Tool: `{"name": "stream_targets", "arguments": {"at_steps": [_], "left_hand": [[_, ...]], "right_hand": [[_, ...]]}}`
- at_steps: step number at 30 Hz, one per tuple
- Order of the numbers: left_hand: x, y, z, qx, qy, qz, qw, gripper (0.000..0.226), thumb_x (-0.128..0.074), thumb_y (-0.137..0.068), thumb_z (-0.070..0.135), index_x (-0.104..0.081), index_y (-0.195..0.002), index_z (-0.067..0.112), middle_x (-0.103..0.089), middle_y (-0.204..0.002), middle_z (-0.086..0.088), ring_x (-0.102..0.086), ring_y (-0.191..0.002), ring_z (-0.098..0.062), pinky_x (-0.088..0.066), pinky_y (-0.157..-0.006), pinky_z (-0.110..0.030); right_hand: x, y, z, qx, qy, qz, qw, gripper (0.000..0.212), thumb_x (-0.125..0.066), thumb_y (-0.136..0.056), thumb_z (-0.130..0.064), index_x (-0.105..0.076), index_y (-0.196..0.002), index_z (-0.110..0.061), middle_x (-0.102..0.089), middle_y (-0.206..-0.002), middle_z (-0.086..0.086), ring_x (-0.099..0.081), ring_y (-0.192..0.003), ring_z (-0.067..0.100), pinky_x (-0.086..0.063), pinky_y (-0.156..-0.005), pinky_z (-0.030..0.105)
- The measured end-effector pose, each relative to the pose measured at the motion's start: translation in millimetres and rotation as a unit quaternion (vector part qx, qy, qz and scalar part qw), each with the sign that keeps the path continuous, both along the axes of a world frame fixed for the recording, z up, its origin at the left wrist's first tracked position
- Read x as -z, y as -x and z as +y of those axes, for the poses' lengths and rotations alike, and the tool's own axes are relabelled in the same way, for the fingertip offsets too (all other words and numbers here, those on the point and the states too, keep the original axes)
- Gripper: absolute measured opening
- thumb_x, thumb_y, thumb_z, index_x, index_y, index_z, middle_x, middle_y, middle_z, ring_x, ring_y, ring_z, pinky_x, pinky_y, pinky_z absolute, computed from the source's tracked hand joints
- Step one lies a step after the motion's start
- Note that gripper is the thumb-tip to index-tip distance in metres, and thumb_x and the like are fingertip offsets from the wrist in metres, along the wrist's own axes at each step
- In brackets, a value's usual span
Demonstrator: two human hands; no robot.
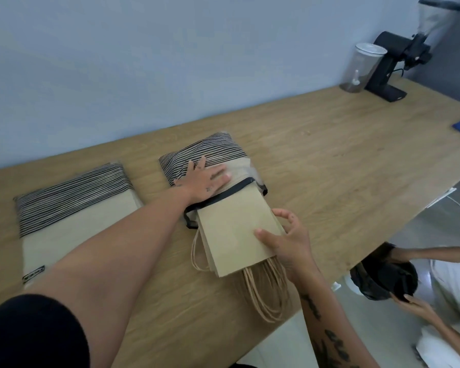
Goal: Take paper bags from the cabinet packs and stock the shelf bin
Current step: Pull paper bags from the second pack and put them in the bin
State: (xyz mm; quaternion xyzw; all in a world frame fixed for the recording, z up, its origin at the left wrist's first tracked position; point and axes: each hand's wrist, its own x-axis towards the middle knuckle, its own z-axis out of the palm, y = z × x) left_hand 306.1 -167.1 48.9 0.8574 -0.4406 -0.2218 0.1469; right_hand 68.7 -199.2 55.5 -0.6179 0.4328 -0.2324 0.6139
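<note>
2 packs [75, 208] on 1 table [329, 160] — left hand [206, 180] flat, empty; right hand [282, 240] gripping 1 bag stack [231, 235].

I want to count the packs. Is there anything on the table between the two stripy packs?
No. In the head view only bare wooden table separates the left pack from the right pack; the person's left arm reaches over it.

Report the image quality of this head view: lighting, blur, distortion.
Head view: soft, even light, faint shadows on the table; wide-angle bending curves its far edge; left hand and right hand fairly sharp on the paper bags; the grinder in the corner looks smeared.
</note>
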Motion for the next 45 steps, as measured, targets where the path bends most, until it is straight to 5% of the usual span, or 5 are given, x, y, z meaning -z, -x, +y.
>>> {"name": "stream_targets", "arguments": {"at_steps": [11, 25, 29, 34, 45], "left_hand": [[2.6, 27.3, 40.7, -0.098, 0.204, 0.066, 0.972, 0.068, -0.026, -0.085, 0.068, -0.036, -0.142, 0.032, -0.015, -0.159, -0.006, 0.002, -0.148, -0.027, 0.0, -0.116, -0.053], [21.5, 146.1, 102.7, -0.297, 0.287, 0.268, 0.87, 0.081, -0.073, -0.068, 0.052, -0.033, -0.137, 0.043, -0.052, -0.134, 0.013, -0.054, -0.121, -0.011, -0.049, -0.098, -0.043], [13.1, 157.2, 101.8, -0.322, 0.339, 0.297, 0.833, 0.072, -0.077, -0.075, 0.019, -0.037, -0.134, 0.031, -0.058, -0.121, 0.01, -0.06, -0.102, -0.001, -0.054, -0.081, -0.015], [7.4, 168.9, 112.8, -0.366, 0.3, 0.334, 0.815, 0.089, -0.082, -0.068, 0.027, -0.033, -0.142, 0.018, -0.058, -0.126, -0.003, -0.061, -0.108, -0.017, -0.053, -0.092, -0.04], [-0.7, 206.3, 175.8, -0.33, 0.239, 0.442, 0.799, 0.06, -0.077, -0.075, 0.019, -0.046, -0.127, 0.016, -0.065, -0.116, -0.003, -0.064, -0.095, -0.013, -0.052, -0.064, -0.023]], "right_hand": [[12.3, 25.8, 14.1, 0.004, -0.037, -0.017, 0.999, 0.043, -0.075, -0.07, -0.004, -0.052, -0.094, -0.031, -0.067, -0.097, 0.003, -0.067, -0.079, 0.016, -0.059, -0.064, 0.033], [21.4, 24.3, 4.9, -0.06, -0.143, -0.04, 0.987, 0.067, -0.074, -0.072, -0.005, -0.044, -0.131, -0.016, -0.064, -0.115, 0.007, -0.066, -0.099, 0.025, -0.056, -0.082, 0.047], [23.2, 27.9, 2.7, -0.072, -0.14, -0.05, 0.986, 0.07, -0.075, -0.07, -0.002, -0.045, -0.131, -0.016, -0.066, -0.113, 0.008, -0.067, -0.097, 0.024, -0.057, -0.08, 0.044], [18.6, 46.8, 14.9, -0.101, -0.152, -0.022, 0.983, 0.049, -0.075, -0.07, -0.005, -0.056, -0.114, -0.011, -0.07, -0.105, 0.011, -0.068, -0.092, 0.027, -0.056, -0.082, 0.046], [15.5, 90.1, 82.5, -0.089, -0.207, -0.062, 0.972, 0.039, -0.069, -0.071, 0.003, -0.052, -0.104, -0.01, -0.068, -0.102, 0.013, -0.067, -0.092, 0.03, -0.055, -0.081, 0.046]]}}
